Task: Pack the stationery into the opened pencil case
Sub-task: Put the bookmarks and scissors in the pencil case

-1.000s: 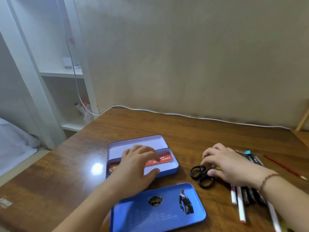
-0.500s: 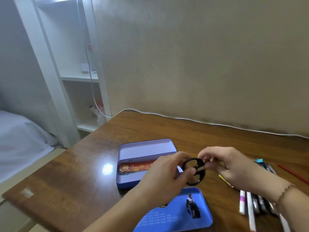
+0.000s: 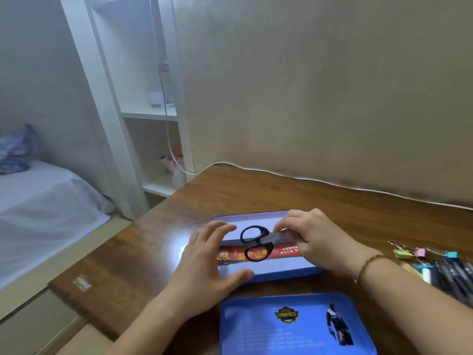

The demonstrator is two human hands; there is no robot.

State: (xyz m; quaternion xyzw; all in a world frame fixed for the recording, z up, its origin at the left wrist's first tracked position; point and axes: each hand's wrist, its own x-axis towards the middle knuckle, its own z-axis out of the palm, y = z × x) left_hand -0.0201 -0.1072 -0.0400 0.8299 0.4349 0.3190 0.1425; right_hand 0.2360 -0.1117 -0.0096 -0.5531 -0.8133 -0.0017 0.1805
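Scissors [image 3: 256, 243] moved over pencil case [image 3: 268, 270]; right hand [image 3: 314, 237] apparently pinching blades.

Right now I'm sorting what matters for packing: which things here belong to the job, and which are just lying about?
Job: scissors, pencil case, ruler, lid, pens, clips.
Lying about: cable, shelf, bed.

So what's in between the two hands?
In the head view, the black scissors sit between the left hand and right hand, over the open pencil case. The right hand pinches the blades.
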